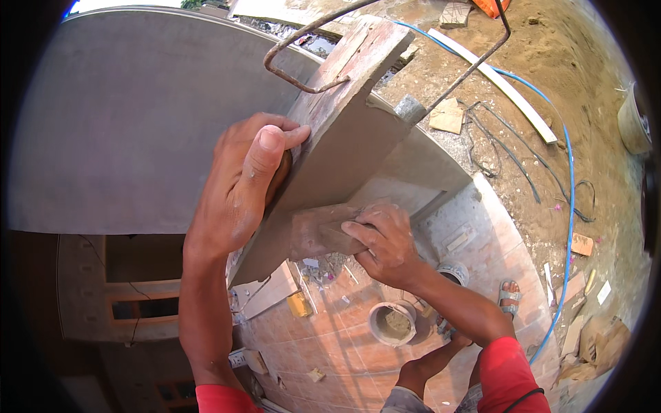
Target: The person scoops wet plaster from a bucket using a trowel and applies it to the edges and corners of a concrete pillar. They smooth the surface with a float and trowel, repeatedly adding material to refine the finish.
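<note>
My left hand is closed over the edge of a worn wooden board, its thumb raised; a brown rounded shape below the thumb is partly hidden. The board runs along the top of a grey plastered beam. Lower on the beam, my right hand grips a wooden float by its handle, with the flat plate against the plaster. A bent steel rod hooks onto the board's far end.
A curved grey wall fills the left. On the tiled floor below stand a bucket of mortar and another bucket, near my sandalled feet. Beyond lie a blue hose, a white strip and sand.
</note>
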